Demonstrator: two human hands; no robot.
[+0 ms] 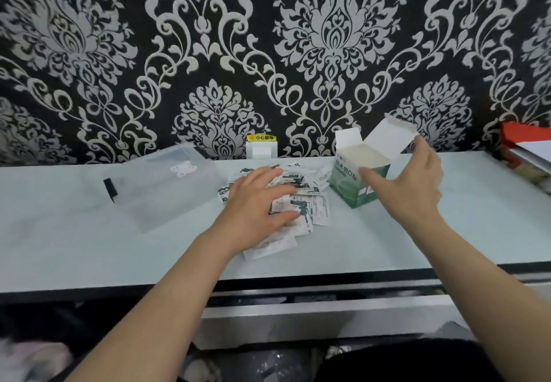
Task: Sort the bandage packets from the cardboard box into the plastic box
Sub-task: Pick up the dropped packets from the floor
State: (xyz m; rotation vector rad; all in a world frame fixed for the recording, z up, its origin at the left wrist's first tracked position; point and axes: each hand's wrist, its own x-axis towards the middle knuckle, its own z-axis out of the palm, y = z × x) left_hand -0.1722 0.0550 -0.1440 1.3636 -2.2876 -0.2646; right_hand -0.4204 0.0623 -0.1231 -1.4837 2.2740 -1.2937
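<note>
Bandage packets (pixel 317 211): likely light, flimsy, slippery; loose under splayed, flat left hand (pixel 256 199); best pinched at edges. Right hand (pixel 411 184) wide, empty.

Bare table (pixel 74 241) before plastic box (pixel 161 184), bandage packets (pixel 301 202) crowding its right

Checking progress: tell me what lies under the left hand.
A loose pile of packets on the table, spreading out past the left hand. Those beneath it are covered, so their count cannot be told.

Green-white cardboard box (pixel 354 184) (damask wallpaper (pixel 208 38))
</note>
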